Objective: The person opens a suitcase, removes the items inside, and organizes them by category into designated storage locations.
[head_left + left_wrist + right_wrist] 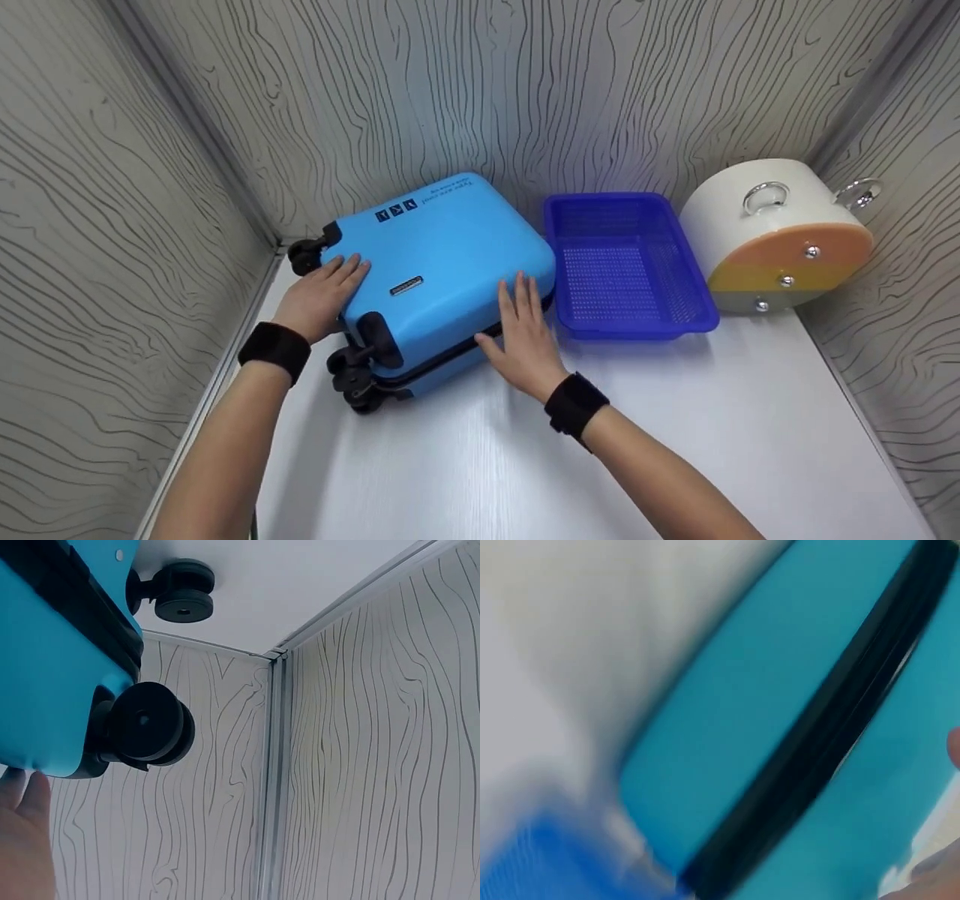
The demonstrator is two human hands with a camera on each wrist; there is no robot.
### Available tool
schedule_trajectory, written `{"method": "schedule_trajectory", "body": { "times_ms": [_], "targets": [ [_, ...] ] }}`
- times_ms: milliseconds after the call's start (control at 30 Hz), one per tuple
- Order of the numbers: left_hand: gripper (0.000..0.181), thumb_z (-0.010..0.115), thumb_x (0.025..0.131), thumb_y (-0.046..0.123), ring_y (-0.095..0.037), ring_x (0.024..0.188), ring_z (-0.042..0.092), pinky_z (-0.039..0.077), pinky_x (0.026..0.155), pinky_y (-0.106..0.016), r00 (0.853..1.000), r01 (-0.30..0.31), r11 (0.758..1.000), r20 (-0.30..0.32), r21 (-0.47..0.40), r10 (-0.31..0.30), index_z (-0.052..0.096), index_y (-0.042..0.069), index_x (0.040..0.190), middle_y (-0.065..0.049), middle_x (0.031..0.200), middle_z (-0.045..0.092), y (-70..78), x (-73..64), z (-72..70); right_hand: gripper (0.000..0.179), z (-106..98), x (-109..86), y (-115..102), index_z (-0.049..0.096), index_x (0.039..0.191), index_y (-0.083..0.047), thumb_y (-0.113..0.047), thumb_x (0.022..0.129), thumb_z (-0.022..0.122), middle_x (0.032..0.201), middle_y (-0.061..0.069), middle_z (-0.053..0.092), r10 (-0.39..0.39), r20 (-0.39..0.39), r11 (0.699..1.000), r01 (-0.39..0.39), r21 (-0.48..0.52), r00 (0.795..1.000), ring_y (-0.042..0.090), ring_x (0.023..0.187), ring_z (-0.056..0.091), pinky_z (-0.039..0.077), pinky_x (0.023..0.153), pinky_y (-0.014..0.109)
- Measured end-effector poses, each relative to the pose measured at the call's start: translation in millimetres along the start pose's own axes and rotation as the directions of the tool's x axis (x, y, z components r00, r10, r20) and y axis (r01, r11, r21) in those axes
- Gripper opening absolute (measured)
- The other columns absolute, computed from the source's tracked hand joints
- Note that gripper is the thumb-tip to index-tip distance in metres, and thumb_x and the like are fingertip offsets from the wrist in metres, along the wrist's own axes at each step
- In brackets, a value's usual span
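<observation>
A light blue hard-shell suitcase [457,247] lies flat on the white table, its black wheels [356,379] toward the left. My left hand [319,292] rests with its fingers on the wheel end, between the two upper wheel corners. In the left wrist view, fingertips [34,799] touch the edge of the blue shell beside a wheel [146,722]. At the near right corner my right hand [525,341] lies with straight, spread fingers against the shell. The right wrist view shows the black zipper band [817,720] along the side, with part of the thumb at the right edge.
Right of the suitcase stands a blue plastic basket [637,330] with perforated sides. Beyond it is a white rounded box [720,195] with a striped orange, yellow and green front and silver handles. Wood-grain panels [450,90] enclose the table on the left, back and right.
</observation>
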State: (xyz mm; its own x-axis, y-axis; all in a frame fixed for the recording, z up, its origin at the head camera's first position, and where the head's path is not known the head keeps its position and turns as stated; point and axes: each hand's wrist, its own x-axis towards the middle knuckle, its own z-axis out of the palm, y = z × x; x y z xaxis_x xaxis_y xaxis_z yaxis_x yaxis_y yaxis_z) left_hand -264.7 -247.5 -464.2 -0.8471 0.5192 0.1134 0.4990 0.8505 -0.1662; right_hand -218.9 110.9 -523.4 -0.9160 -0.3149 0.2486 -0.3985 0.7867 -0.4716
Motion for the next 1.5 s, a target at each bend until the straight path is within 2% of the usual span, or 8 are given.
{"method": "schedule_trajectory", "body": {
  "times_ms": [100,233,400,567,867,1067,1333,1500],
  "targets": [
    [0.113,0.098,0.069,0.026,-0.04,0.146,0.035,0.036,0.114,-0.053,1.0,0.009,1.0,-0.004,0.002,-0.009,0.034,0.006,0.16,-0.018,0.162,0.034,3.3,-3.6,-1.7,0.089,10.0,-10.3,-10.4,0.002,0.165,-0.01,-0.051,0.104,0.053,0.169,0.015,-0.017,0.042,0.036,0.994,-0.046,0.103,0.998,0.03,0.154,-0.015,0.025,0.119,0.055],
    [0.112,0.098,0.067,0.032,-0.041,0.143,0.04,0.039,0.112,-0.053,1.0,-0.003,1.0,-0.027,0.03,0.004,0.037,0.006,0.158,-0.018,0.159,0.039,8.0,-9.6,-2.8,0.086,13.1,-11.3,-9.6,0.001,0.164,-0.011,-0.053,0.106,0.047,0.168,0.012,-0.019,0.05,0.045,0.988,-0.056,0.143,0.998,0.028,0.155,-0.014,0.03,0.117,0.054],
    [0.112,0.098,0.065,0.043,-0.038,0.141,0.044,0.038,0.114,-0.049,0.992,-0.077,0.996,-0.097,0.05,0.081,0.043,0.003,0.155,-0.02,0.156,0.044,16.8,-14.6,-0.5,0.08,3.7,-3.1,8.7,-0.001,0.164,-0.01,-0.05,0.109,0.041,0.169,0.012,-0.017,0.028,0.071,0.985,-0.04,0.165,0.997,0.029,0.155,-0.009,0.022,0.12,0.055],
    [0.111,0.094,0.068,0.048,-0.035,0.144,0.04,0.035,0.116,-0.046,0.981,-0.124,0.992,-0.15,-0.013,0.121,0.044,-0.002,0.153,-0.021,0.157,0.041,31.2,-13.0,6.7,0.078,-11.9,12.2,27.0,-0.003,0.164,-0.01,-0.045,0.11,0.041,0.169,0.009,-0.016,0.039,0.125,0.978,-0.064,0.197,0.991,0.03,0.155,-0.001,0.016,0.122,0.055],
    [0.106,0.091,0.07,0.055,-0.037,0.136,0.051,0.043,0.11,-0.047,0.978,-0.047,0.998,-0.203,0.034,0.053,0.051,-0.005,0.146,-0.025,0.146,0.053,71.2,-0.4,8.2,0.079,-37.4,25.3,34.3,0.004,0.165,-0.011,-0.051,0.108,0.043,0.171,0.008,-0.006,0.079,0.208,0.93,-0.147,0.336,0.975,0.032,0.156,0.0,0.009,0.122,0.056],
    [0.106,0.085,0.069,0.068,-0.036,0.129,0.058,0.051,0.101,-0.048,0.97,0.041,0.996,-0.241,0.084,-0.019,0.056,-0.005,0.142,-0.024,0.139,0.06,99.7,9.8,6.7,0.081,-49.1,24.6,20.2,0.017,0.164,-0.012,-0.059,0.105,0.044,0.171,0.006,0.005,-0.027,0.235,0.966,-0.036,0.257,0.972,0.025,0.157,0.001,0.009,0.123,0.054],
    [0.101,0.079,0.069,0.076,-0.032,0.116,0.067,0.058,0.088,-0.043,0.918,0.142,0.979,-0.389,0.143,-0.076,0.067,-0.001,0.133,-0.02,0.128,0.068,142.6,28.6,9.6,0.084,-60.2,33.2,-5.2,0.028,0.162,-0.012,-0.06,0.099,0.057,0.169,0.011,0.018,-0.215,0.336,0.976,0.212,0.044,0.917,0.03,0.156,0.004,0.009,0.124,0.051],
    [0.096,0.08,0.073,0.072,-0.034,0.117,0.066,0.056,0.093,-0.043,0.896,0.171,0.98,-0.431,0.105,-0.111,0.066,-0.002,0.134,-0.021,0.129,0.067,159.5,36.7,11.6,0.097,-67.5,48.7,-5.0,0.022,0.163,-0.012,-0.059,0.092,0.067,0.17,0.013,0.012,-0.193,0.393,0.971,0.232,-0.054,0.899,0.031,0.156,0.003,0.007,0.125,0.047]
  ]
}}
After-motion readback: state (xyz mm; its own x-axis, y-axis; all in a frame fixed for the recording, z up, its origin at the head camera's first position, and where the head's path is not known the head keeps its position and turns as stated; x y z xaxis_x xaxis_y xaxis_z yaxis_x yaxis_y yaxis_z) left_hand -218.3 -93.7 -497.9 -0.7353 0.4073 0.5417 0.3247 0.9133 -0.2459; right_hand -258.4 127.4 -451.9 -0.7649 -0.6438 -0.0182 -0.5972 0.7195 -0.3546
